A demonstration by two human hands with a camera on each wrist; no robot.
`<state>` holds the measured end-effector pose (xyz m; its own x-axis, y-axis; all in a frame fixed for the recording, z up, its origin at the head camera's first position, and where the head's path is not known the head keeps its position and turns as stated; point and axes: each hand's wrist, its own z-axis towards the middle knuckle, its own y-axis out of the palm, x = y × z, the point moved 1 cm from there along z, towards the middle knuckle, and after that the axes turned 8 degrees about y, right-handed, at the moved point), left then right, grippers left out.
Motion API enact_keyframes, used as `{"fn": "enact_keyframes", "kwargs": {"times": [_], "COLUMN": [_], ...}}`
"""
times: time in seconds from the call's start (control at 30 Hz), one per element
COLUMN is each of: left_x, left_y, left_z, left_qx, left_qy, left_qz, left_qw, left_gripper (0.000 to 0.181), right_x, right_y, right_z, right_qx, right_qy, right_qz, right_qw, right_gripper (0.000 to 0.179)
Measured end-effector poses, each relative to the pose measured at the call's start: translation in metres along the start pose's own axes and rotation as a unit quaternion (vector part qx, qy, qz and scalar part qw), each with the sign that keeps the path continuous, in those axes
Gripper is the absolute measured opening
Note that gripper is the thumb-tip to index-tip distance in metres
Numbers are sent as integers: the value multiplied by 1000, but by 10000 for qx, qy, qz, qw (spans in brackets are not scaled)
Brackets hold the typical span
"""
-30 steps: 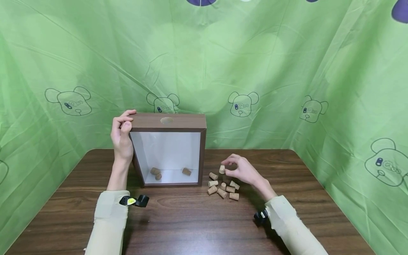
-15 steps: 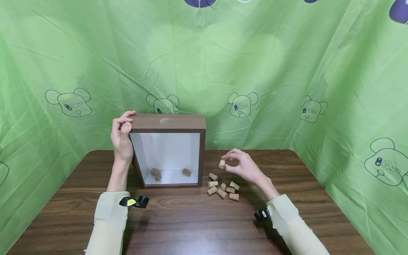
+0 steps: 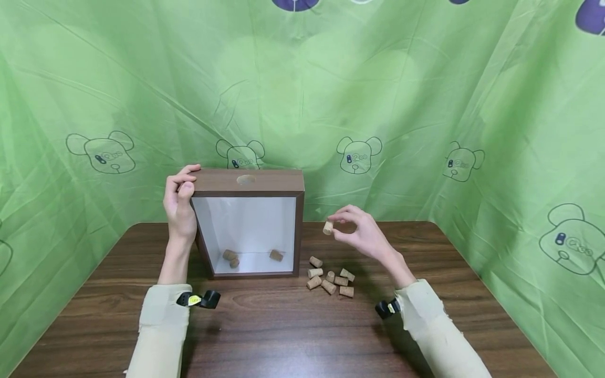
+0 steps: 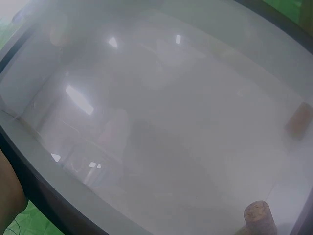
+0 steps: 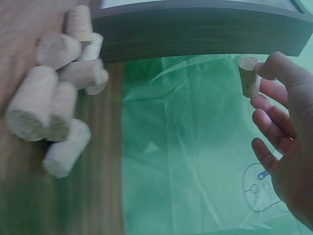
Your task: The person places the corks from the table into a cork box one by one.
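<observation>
A brown shadow box (image 3: 300, 236) with a clear front and a round hole (image 3: 246, 180) in its top stands upright on the table. My left hand (image 3: 180, 205) grips its upper left corner, thumb in front and fingers over the top edge. Inside, on the white floor, lie a cork (image 3: 276, 255) at the right and two more at the left, one of them a cork (image 4: 260, 218) low in the left wrist view. To the right of the box, my right hand (image 3: 361, 231) pinches a cork stopper (image 5: 249, 78) between thumb and fingertips, raised above the table.
Several loose corks (image 3: 329, 286) lie in a cluster on the wooden table (image 3: 264, 325), just right of the box's foot. A green curtain (image 3: 302, 105) with bear drawings hangs behind and along both sides. Black wrist cameras (image 3: 210, 299) sit at both cuffs.
My right hand has lifted the pinched cork upward, away from the loose corks, with a slight tilt. The left hand and the box have stayed in place.
</observation>
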<state>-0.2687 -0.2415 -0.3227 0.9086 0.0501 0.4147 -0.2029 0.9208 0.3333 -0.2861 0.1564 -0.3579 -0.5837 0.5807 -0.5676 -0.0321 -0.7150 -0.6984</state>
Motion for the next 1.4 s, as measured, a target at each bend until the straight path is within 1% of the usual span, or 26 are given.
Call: {"fn": "enact_keyframes", "kwargs": {"times": [0.33, 0.53, 0.7, 0.83, 1.17, 1.4], "left_x": [0, 1, 1, 0, 0, 0], "left_y": [-1, 0, 1, 1, 0, 0], "left_z": [0, 1, 1, 1, 0, 1], "left_qx": [1, 19, 30, 27, 20, 3], "left_qy": [-2, -8, -26, -14, -26, -18], "left_qz": [11, -22, -67, -52, -14, -46], "left_qw": [10000, 10000, 10000, 10000, 10000, 10000], "left_gripper": [14, 14, 15, 15, 15, 14], "right_x": [-22, -33, -42, -50, -71, -92], "right_y": [-15, -22, -27, -30, -38, -42], "right_z": [12, 22, 29, 34, 47, 58], "right_qx": [383, 701, 992, 1142, 1416, 1596], "right_qy": [-508, -910, -1350, -1647, -2091, -2530], "right_qz": [26, 125, 158, 202, 212, 120], "right_qw": [9980, 9933, 9857, 9795, 9673, 9541], "right_gripper": [33, 35, 35, 35, 35, 33]}}
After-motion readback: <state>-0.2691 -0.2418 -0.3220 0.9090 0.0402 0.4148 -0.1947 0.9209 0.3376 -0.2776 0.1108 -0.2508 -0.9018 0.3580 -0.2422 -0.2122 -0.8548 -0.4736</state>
